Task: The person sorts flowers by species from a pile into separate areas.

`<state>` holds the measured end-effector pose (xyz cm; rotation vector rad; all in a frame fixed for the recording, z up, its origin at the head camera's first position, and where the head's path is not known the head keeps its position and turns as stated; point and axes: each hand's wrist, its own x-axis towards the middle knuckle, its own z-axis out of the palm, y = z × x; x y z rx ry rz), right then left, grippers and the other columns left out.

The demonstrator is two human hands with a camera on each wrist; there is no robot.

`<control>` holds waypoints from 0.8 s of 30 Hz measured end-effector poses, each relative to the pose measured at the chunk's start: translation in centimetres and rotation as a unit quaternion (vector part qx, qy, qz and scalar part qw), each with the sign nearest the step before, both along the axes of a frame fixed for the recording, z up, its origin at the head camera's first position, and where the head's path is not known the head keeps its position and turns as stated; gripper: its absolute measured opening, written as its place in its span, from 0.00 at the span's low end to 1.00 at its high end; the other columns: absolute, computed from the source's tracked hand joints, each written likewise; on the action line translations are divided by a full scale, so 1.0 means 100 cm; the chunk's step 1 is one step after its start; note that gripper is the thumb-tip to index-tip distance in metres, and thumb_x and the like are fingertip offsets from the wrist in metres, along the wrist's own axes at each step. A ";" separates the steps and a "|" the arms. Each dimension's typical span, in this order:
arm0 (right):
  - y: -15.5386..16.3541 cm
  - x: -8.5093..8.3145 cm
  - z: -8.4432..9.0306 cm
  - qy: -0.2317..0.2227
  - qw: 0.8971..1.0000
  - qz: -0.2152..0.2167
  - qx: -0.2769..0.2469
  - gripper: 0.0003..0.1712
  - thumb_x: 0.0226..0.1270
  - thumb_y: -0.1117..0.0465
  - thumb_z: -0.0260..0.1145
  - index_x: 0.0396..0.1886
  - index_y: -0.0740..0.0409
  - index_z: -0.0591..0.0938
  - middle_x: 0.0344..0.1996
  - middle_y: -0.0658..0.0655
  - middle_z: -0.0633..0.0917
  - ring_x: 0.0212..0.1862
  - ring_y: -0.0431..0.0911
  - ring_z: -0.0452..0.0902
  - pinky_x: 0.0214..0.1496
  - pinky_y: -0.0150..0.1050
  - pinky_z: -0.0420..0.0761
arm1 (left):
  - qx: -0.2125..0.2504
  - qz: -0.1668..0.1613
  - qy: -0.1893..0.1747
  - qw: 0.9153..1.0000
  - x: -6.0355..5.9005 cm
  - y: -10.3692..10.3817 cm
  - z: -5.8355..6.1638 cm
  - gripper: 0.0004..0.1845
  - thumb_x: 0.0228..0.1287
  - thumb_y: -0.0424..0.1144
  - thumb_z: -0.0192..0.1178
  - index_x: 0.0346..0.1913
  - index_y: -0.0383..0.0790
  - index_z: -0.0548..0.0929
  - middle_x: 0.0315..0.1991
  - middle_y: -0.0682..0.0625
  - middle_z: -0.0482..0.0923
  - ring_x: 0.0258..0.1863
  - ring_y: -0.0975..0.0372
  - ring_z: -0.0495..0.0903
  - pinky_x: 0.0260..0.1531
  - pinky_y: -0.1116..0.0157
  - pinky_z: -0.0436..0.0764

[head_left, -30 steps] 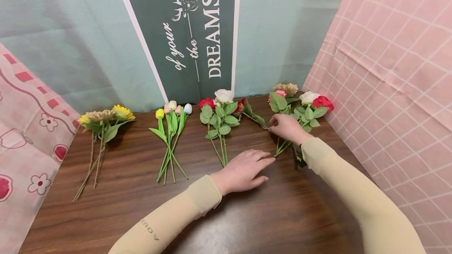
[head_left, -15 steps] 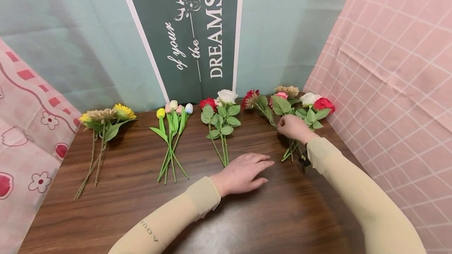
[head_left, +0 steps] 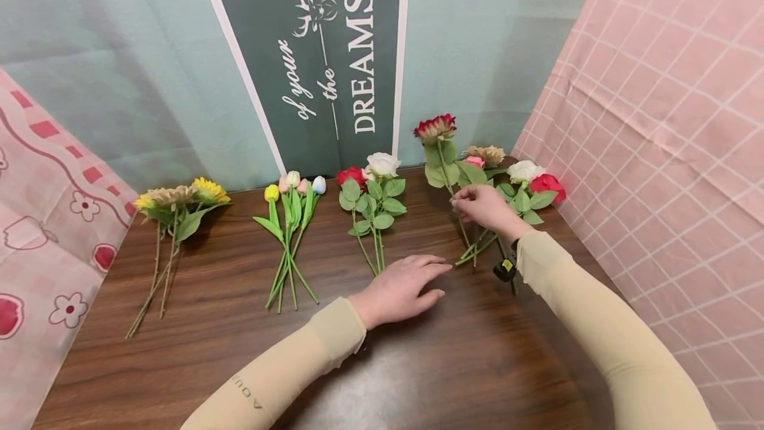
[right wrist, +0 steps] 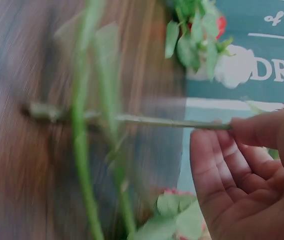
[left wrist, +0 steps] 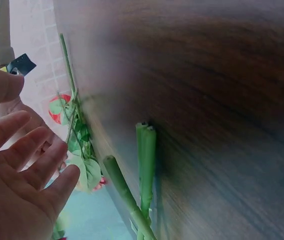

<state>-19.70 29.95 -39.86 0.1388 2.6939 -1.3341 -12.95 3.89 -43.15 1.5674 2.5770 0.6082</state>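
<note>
A: Big stuff first. What's around you?

B: You've got a wood counter [head_left: 197, 324] w/ a green banner [head_left: 334, 52] behind it reading "of your the DREAMS", pink grid cloth [head_left: 662, 125] on your right, pink flower-print cloth [head_left: 42, 204] on your left.

A: And on the counter?

B: Four flower groups in a row along the back. From your left: sunflowers [head_left: 176, 199], tulips [head_left: 290, 214], a rose bunch [head_left: 373, 194] w/ red and white heads, then a mixed bunch [head_left: 519, 184] at far right w/ white, red, pink and tan heads.

A: Left hand?

B: Your left hand [head_left: 402, 287] lies flat on the counter, palm down, fingers straight and a bit spread, holding nothing. It's just beside the stem ends of the rose bunch; wrist view shows those cut ends [left wrist: 144, 150] close to your fingertips, not touching.

A: Right hand?

B: Your right hand [head_left: 485, 208] pinches the stem of one red rose [head_left: 436, 127] betw. thumb and fingers. Wrist view shows the thin stem [right wrist: 147, 120] at your thumb tip, other fingers loosely curled below.

A: Where's that rose exactly?

B: Lifted off the counter, near upright, head above the mixed bunch and in front of the backdrop, betw. the rose bunch and mixed bunch. Its lower stem runs down past your hand to the mixed bunch's stems; can't tell if it touches them.
</note>
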 end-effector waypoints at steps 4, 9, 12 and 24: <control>-0.013 -0.002 0.006 0.019 0.998 -0.013 -0.061 0.19 0.78 0.61 0.61 0.57 0.74 0.79 0.50 0.73 0.83 0.45 0.57 0.85 0.51 0.49 0.86 | 0.028 0.031 -0.034 0.999 -0.003 -0.006 0.001 0.25 0.77 0.48 0.57 0.72 0.46 0.76 0.68 0.51 0.75 0.68 0.58 0.73 0.68 0.60 0.71; -0.031 -0.006 0.009 0.040 0.987 -0.016 -0.152 0.17 0.77 0.62 0.62 0.55 0.73 0.80 0.50 0.74 0.84 0.45 0.57 0.85 0.51 0.49 0.86 | 0.103 0.103 -0.116 0.982 -0.011 -0.022 0.005 0.22 0.76 0.45 0.58 0.68 0.43 0.79 0.64 0.50 0.79 0.63 0.59 0.77 0.64 0.59 0.75; -0.049 -0.008 0.012 0.040 0.980 -0.011 -0.194 0.16 0.77 0.62 0.63 0.54 0.72 0.80 0.48 0.71 0.85 0.44 0.55 0.86 0.54 0.53 0.85 | 0.161 0.160 -0.187 0.956 -0.018 -0.036 0.006 0.21 0.75 0.44 0.59 0.66 0.42 0.81 0.60 0.50 0.82 0.59 0.60 0.80 0.60 0.59 0.78; -0.145 0.006 0.024 0.042 0.944 0.040 -0.325 0.13 0.75 0.66 0.64 0.51 0.73 0.79 0.44 0.67 0.85 0.39 0.48 0.85 0.48 0.43 0.87 | 0.340 0.223 -0.404 0.819 -0.031 -0.078 0.008 0.21 0.74 0.37 0.63 0.63 0.28 0.78 0.52 0.37 0.84 0.50 0.44 0.84 0.48 0.58 0.86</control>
